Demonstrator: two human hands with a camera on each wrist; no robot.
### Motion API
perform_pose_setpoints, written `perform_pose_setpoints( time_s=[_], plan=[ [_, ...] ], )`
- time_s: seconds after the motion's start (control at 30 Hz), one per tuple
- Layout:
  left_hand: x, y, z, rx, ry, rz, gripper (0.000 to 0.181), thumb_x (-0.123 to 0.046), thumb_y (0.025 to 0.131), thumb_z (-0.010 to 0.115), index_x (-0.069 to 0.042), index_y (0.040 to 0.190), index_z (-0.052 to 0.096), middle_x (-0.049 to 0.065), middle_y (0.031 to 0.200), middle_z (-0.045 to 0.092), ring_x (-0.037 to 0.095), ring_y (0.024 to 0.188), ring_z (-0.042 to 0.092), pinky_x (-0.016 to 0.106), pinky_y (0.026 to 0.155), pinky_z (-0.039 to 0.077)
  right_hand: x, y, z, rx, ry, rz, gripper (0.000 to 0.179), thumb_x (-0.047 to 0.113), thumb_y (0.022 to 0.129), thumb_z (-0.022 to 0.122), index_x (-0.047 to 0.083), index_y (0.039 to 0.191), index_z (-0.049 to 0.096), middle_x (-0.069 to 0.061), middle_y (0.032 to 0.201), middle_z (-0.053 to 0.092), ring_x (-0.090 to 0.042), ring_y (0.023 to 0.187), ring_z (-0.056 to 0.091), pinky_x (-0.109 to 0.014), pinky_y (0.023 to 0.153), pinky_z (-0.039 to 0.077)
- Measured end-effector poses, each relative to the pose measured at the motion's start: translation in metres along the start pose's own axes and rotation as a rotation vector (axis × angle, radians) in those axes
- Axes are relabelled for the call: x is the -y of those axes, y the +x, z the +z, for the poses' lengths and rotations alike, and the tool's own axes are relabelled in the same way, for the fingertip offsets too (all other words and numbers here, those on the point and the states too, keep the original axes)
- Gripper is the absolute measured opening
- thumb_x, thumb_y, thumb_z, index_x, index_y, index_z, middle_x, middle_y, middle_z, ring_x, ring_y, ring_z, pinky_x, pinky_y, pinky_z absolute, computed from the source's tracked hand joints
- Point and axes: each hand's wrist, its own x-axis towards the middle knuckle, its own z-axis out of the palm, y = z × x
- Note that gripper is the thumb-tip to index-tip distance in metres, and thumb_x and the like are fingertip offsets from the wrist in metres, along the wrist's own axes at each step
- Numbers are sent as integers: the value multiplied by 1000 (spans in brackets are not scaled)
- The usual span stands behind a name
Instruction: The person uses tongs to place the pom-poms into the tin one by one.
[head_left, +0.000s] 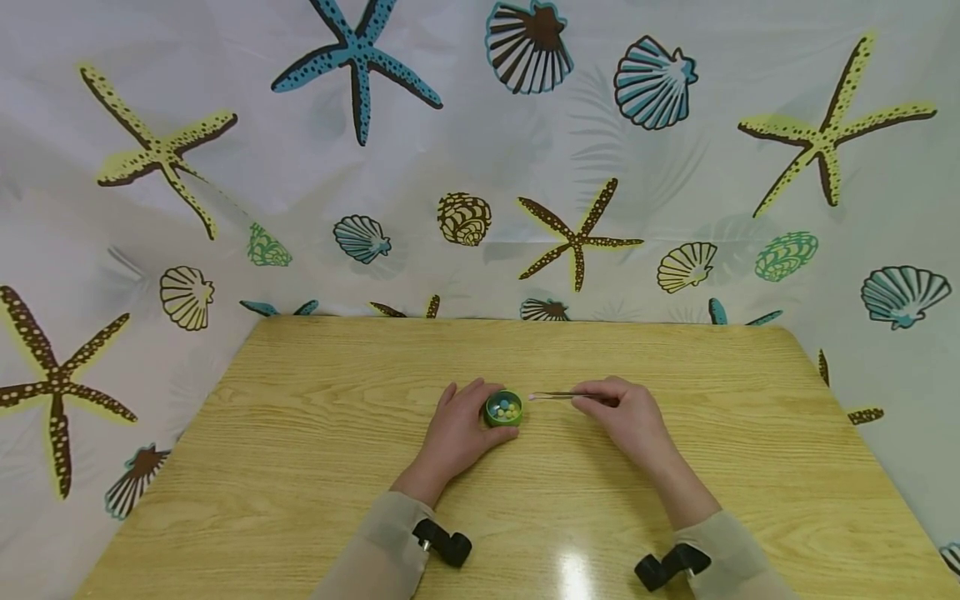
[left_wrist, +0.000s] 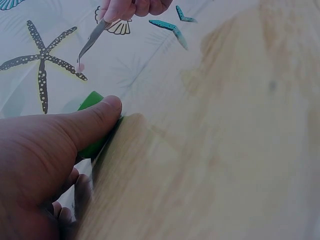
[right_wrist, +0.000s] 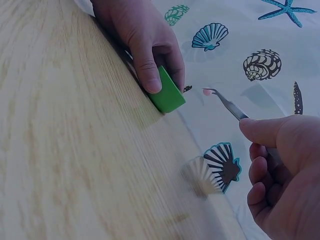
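A small green cup stands on the wooden table, and several yellow and blue beads lie inside it. My left hand grips this cup from its left side, with the thumb along the near wall, as the left wrist view also shows. To the right, my right hand pinches metal tweezers with bent tips. A small pink bead sits at those tips. Tweezers and bead are held a little to the right of the cup, apart from it. The beads are hidden in both wrist views.
The wooden table reaches back to a white cloth printed with starfish and shells. That cloth hangs behind the table and along both sides. A black wrist camera is strapped on the left sleeve, another black camera on the right.
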Motion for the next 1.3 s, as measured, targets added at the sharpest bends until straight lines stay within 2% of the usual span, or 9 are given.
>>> perform_pose_setpoints(
  time_s=[0.63,0.77,0.97,1.3],
  plan=[
    [2,0,0,0,5,5,71,-40,93,92,-9,151,66,13,153,66,35,156,47,59,135,16,7,7,22,59,-1,-31,18,19,103,83,11,118,87,-2,108,77,-20,95,66,-30,78,55],
    [3,0,0,-4,7,13,70,-39,93,93,-9,150,66,14,152,66,36,155,48,60,135,17,7,8,26,64,-13,-34,17,20,103,83,13,117,88,-1,107,77,-19,94,66,-32,79,56],
    [2,0,0,-8,8,13,69,-39,92,93,-9,149,67,13,151,67,36,155,48,60,135,17,5,8,30,74,1,-33,14,21,103,82,16,115,88,0,105,77,-19,92,65,-31,76,55],
    [1,1,0,-7,10,12,69,-38,92,94,-9,149,67,13,151,67,36,155,48,60,135,17,4,8,32,79,-11,-41,14,19,103,82,17,115,88,0,109,78,-18,94,67,-32,79,57]
  ],
)
